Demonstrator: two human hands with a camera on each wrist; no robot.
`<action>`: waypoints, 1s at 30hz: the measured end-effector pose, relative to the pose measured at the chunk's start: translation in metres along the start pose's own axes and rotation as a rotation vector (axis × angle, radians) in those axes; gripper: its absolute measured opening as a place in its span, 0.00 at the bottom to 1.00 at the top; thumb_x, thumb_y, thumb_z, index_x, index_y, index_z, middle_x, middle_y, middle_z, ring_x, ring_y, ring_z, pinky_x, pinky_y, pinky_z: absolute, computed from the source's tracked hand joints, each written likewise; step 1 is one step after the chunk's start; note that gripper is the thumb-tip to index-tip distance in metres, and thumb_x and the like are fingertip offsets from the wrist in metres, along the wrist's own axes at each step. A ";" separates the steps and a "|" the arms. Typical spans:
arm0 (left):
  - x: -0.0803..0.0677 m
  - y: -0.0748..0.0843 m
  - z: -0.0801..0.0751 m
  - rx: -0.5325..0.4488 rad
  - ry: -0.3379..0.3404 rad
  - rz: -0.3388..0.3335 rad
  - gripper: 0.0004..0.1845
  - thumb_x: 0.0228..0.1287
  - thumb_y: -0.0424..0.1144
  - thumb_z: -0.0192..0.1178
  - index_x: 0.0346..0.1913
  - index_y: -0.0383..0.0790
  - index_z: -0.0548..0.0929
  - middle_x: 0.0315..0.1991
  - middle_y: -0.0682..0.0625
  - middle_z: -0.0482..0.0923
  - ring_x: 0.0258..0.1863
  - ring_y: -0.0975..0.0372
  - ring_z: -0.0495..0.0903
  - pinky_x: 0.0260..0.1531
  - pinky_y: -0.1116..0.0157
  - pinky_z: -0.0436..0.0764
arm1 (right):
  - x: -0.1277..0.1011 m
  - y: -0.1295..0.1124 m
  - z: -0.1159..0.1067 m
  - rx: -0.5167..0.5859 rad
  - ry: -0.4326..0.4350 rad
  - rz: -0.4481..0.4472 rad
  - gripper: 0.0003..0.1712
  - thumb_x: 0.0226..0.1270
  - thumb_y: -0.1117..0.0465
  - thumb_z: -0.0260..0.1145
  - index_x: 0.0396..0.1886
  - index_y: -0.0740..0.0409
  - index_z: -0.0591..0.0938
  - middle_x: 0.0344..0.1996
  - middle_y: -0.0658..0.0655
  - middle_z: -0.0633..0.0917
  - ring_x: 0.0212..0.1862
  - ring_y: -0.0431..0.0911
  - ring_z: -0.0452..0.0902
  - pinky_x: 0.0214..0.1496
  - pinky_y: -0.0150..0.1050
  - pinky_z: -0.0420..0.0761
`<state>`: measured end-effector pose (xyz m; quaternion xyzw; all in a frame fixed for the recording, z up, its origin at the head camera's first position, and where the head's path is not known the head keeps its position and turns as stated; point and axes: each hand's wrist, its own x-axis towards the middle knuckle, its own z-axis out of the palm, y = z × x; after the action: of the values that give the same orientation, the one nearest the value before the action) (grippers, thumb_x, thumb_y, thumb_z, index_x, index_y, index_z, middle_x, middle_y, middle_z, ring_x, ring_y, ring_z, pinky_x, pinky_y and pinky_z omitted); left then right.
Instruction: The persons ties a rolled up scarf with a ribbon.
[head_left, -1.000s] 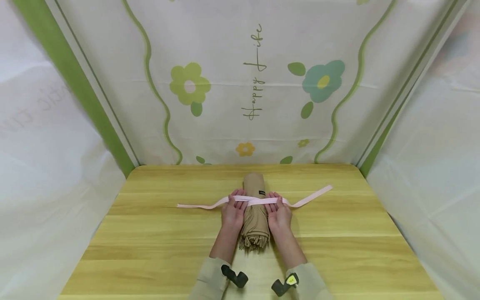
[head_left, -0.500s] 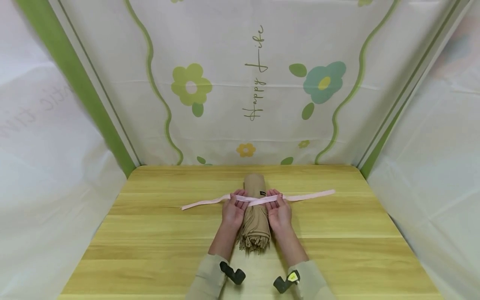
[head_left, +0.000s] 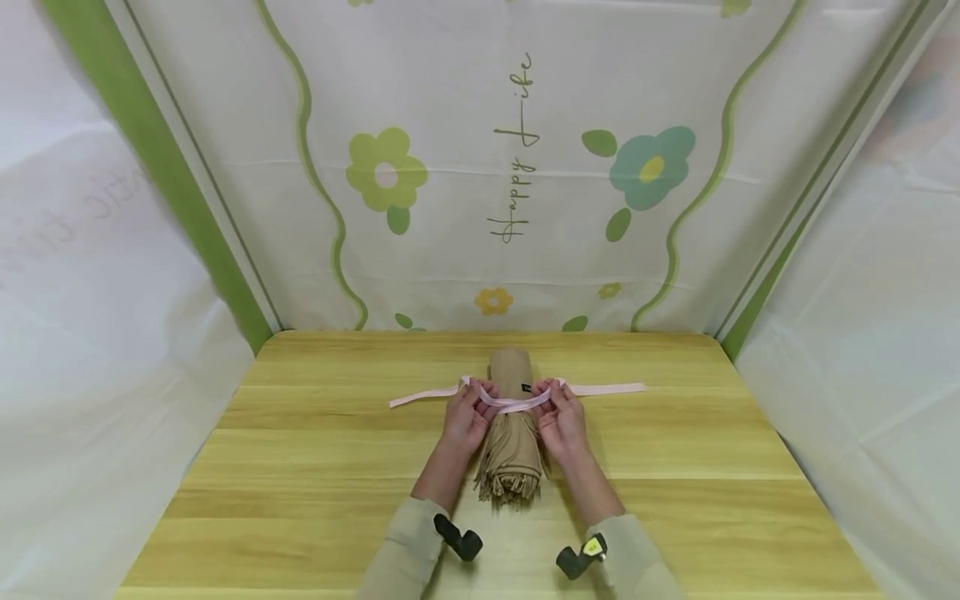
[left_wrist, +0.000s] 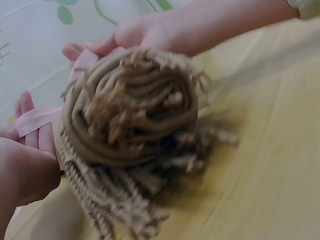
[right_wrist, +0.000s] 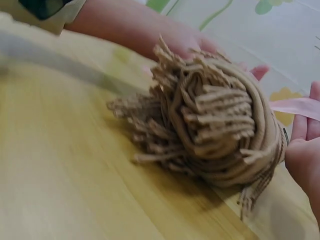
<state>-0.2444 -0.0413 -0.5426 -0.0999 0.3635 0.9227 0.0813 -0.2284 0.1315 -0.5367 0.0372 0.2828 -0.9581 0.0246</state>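
Observation:
A rolled tan scarf [head_left: 512, 425] with a fringed near end lies lengthwise at the middle of the wooden table [head_left: 300, 467]. A pink ribbon [head_left: 516, 403] crosses over the roll, and its ends trail out left and right on the table. My left hand [head_left: 474, 393] pinches the ribbon at the roll's left side. My right hand [head_left: 552, 392] pinches it at the right side. The left wrist view shows the fringe end [left_wrist: 130, 120], the ribbon [left_wrist: 35, 120] and my left hand [left_wrist: 27, 165]. In the right wrist view the scarf [right_wrist: 220, 130] sits beside my right hand [right_wrist: 305, 150], under the ribbon [right_wrist: 297, 106].
A white curtain [head_left: 517, 167] with flowers and green wavy lines stands behind the table's far edge. Plain white sheets close off both sides. Bare wood lies to the left, to the right and in front of the scarf.
Both hands have curled their fingers round the ribbon and drawn it tighter over the roll. The loose ends on the table have grown shorter, the left one most.

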 end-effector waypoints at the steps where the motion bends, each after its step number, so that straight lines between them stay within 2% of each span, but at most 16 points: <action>1: 0.001 0.001 -0.001 0.039 -0.011 -0.001 0.17 0.79 0.44 0.46 0.50 0.31 0.74 0.33 0.53 0.84 0.35 0.66 0.86 0.37 0.71 0.86 | 0.000 -0.001 -0.001 -0.014 -0.032 0.002 0.14 0.79 0.60 0.51 0.37 0.57 0.81 0.33 0.52 0.89 0.40 0.42 0.88 0.51 0.34 0.85; 6: 0.007 0.008 -0.002 0.237 -0.050 -0.016 0.20 0.79 0.42 0.48 0.53 0.23 0.73 0.31 0.53 0.81 0.27 0.68 0.81 0.29 0.73 0.83 | 0.004 -0.007 -0.006 -0.103 -0.163 0.029 0.16 0.79 0.62 0.50 0.39 0.62 0.83 0.31 0.54 0.88 0.35 0.42 0.87 0.44 0.33 0.86; 10: 0.011 0.014 -0.003 0.399 -0.102 -0.024 0.21 0.78 0.38 0.50 0.51 0.16 0.74 0.27 0.52 0.80 0.22 0.68 0.78 0.25 0.74 0.80 | 0.008 -0.011 -0.010 -0.248 -0.275 0.017 0.16 0.80 0.64 0.50 0.39 0.65 0.84 0.29 0.54 0.88 0.32 0.41 0.86 0.39 0.31 0.86; 14: 0.015 0.020 -0.003 0.601 -0.208 -0.015 0.20 0.78 0.37 0.51 0.48 0.15 0.76 0.23 0.54 0.80 0.20 0.69 0.76 0.25 0.73 0.78 | 0.012 -0.013 -0.012 -0.441 -0.337 -0.005 0.15 0.79 0.64 0.53 0.43 0.73 0.80 0.25 0.52 0.88 0.26 0.39 0.84 0.33 0.30 0.85; 19: 0.017 0.026 -0.001 0.849 -0.350 0.031 0.18 0.77 0.37 0.52 0.49 0.19 0.80 0.22 0.57 0.82 0.19 0.69 0.77 0.26 0.71 0.78 | 0.017 -0.014 -0.012 -0.628 -0.349 -0.015 0.23 0.79 0.62 0.54 0.57 0.83 0.69 0.23 0.49 0.87 0.22 0.38 0.80 0.29 0.29 0.83; 23: 0.017 0.029 0.002 0.909 -0.413 0.046 0.16 0.77 0.35 0.53 0.55 0.22 0.78 0.21 0.57 0.83 0.17 0.68 0.77 0.25 0.69 0.80 | 0.019 -0.014 -0.010 -0.698 -0.335 -0.010 0.29 0.78 0.60 0.56 0.64 0.82 0.63 0.22 0.48 0.86 0.21 0.36 0.79 0.28 0.29 0.81; 27: 0.017 0.031 0.002 0.924 -0.430 0.047 0.18 0.77 0.36 0.52 0.61 0.27 0.76 0.22 0.56 0.84 0.16 0.67 0.78 0.26 0.63 0.82 | 0.019 -0.014 -0.007 -0.731 -0.316 -0.012 0.31 0.77 0.58 0.57 0.67 0.78 0.62 0.21 0.47 0.86 0.20 0.36 0.79 0.27 0.29 0.81; 30: 0.017 0.031 0.003 0.943 -0.437 0.058 0.19 0.77 0.37 0.53 0.62 0.29 0.76 0.22 0.54 0.85 0.16 0.66 0.78 0.27 0.58 0.84 | 0.019 -0.013 -0.005 -0.754 -0.302 -0.021 0.30 0.78 0.59 0.56 0.69 0.75 0.63 0.20 0.46 0.86 0.19 0.36 0.78 0.27 0.30 0.81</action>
<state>-0.2684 -0.0599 -0.5242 0.1527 0.7168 0.6598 0.1657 -0.2482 0.1451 -0.5353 -0.1183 0.6081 -0.7821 0.0679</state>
